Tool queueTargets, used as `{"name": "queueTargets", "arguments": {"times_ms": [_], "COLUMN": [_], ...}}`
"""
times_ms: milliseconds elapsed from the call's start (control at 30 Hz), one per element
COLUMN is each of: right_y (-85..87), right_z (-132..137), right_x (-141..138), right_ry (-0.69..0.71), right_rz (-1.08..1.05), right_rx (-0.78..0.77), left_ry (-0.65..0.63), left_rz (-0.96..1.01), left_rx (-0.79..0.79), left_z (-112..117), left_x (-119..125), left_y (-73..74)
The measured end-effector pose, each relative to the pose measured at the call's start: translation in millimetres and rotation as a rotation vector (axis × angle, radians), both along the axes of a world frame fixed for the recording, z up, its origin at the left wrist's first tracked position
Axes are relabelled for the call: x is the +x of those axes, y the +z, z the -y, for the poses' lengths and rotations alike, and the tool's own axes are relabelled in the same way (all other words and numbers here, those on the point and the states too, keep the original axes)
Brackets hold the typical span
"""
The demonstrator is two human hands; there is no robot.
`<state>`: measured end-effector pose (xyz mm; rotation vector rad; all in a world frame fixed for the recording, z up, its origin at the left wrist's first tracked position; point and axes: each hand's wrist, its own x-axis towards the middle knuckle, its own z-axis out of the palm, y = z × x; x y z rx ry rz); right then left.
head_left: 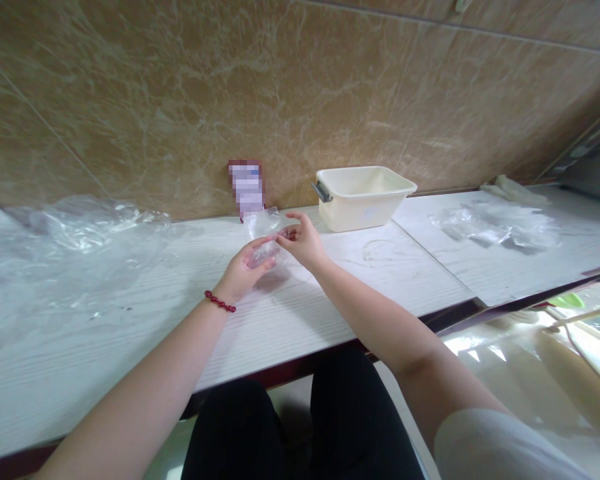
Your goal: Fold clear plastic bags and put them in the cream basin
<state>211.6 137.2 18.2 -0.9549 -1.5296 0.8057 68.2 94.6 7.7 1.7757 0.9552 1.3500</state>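
Note:
My left hand [245, 268] and my right hand [303, 241] meet above the white wood-grain table [300, 300]. Between them hangs a small clear plastic bag [263, 241], gathered and crumpled, with its upper part rising towards the wall. My left fingers curl under and around its lower part, while my right fingertips pinch its side. A red bead bracelet [220, 301] circles my left wrist.
A cream plastic tub [363, 197] with grey handles stands against the marble wall [300, 87]. Loose clear plastic sheets lie at the left [80, 233] and right [495, 227]. A pixelated upright packet [246, 190] stands behind the bag.

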Motion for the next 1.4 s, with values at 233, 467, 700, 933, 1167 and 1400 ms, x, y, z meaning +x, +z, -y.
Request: {"name": "queueTargets", "arguments": {"times_ms": [233,467,700,933,1167,1400], "right_y": [6.1,12.3,8.7,4.8,-2.0,0.2], "right_z": [4,10,5,2,2,4], "right_x": [0,2,1,-2,-8,-9], "right_ry": [-0.079,-0.11,0.024,0.184,0.173,0.176], "right_rz": [0.058,0.154,0.043,-0.103,-0.095,-0.157], "right_rx": [0.076,0.088,-0.05,-0.246,-0.206,-0.224], "left_ry": [-0.002,-0.009,0.008,-0.009,0.031,0.106], "left_rz": [0.045,0.034,-0.107,-0.074,-0.004,0.044], "left_rx": [-0.071,-0.076,-0.05,-0.096,-0.122,-0.183], "left_z": [-2,-3,-2,-2,-5,-3], "left_x": [-2,-3,-4,-5,-3,-1], "left_y": [-3.7,-6.7,-6.2,-4.8,-8.5,-3.5]}}
